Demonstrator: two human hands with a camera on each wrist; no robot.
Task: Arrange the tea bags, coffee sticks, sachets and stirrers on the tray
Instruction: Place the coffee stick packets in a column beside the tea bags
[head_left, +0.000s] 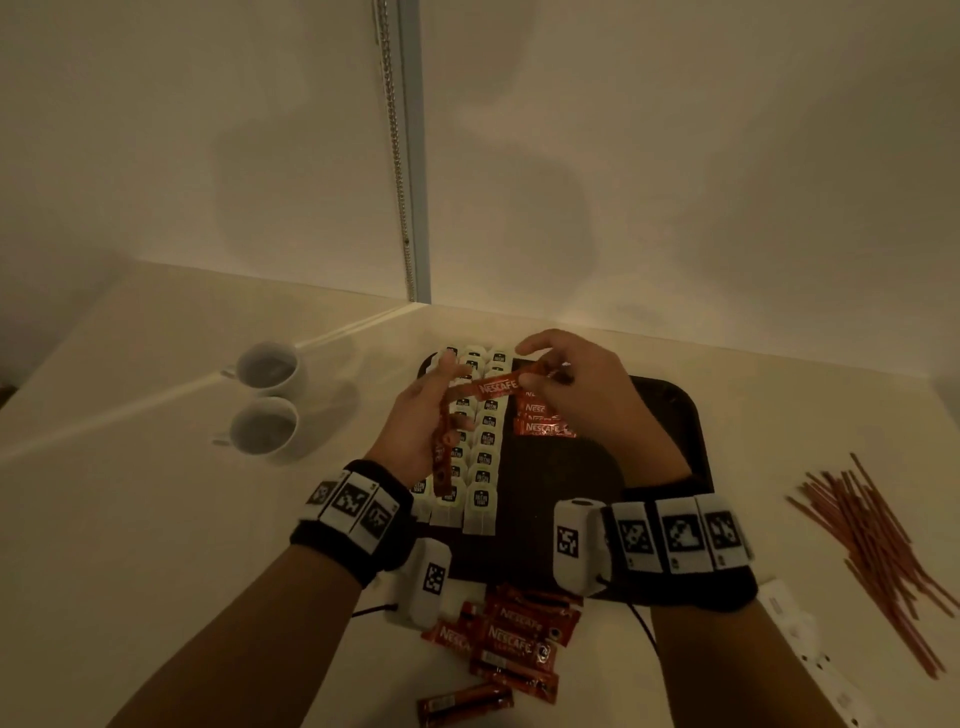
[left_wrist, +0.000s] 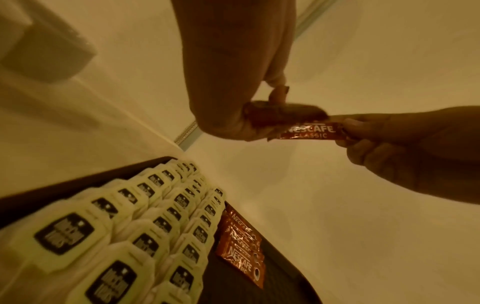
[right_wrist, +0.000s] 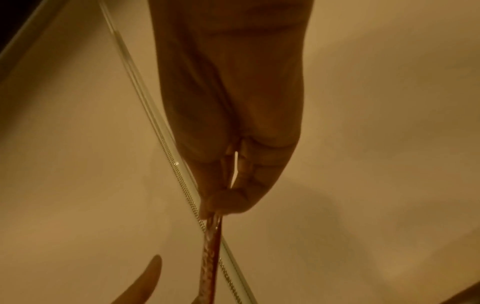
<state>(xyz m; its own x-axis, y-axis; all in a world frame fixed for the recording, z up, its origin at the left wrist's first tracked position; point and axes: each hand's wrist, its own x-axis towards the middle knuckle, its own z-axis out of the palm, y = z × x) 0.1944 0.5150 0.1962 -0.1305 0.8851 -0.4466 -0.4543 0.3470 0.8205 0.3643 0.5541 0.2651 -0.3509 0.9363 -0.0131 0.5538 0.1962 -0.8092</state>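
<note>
Above the dark tray, my right hand pinches the right end of one red Nescafe coffee stick, held level. Its left end lies against my left hand, which holds a bundle of coffee sticks along the palm under the thumb. In the left wrist view the pinched stick meets the bundle's ends. In the right wrist view the stick shows edge-on. Tea bags fill three columns on the tray's left. A short stack of coffee sticks lies beside them.
Loose coffee sticks lie on the table in front of the tray. Red stirrers are spread at the right, with white sachets nearer me. Two white cups stand at the left. A wall corner rises behind the tray.
</note>
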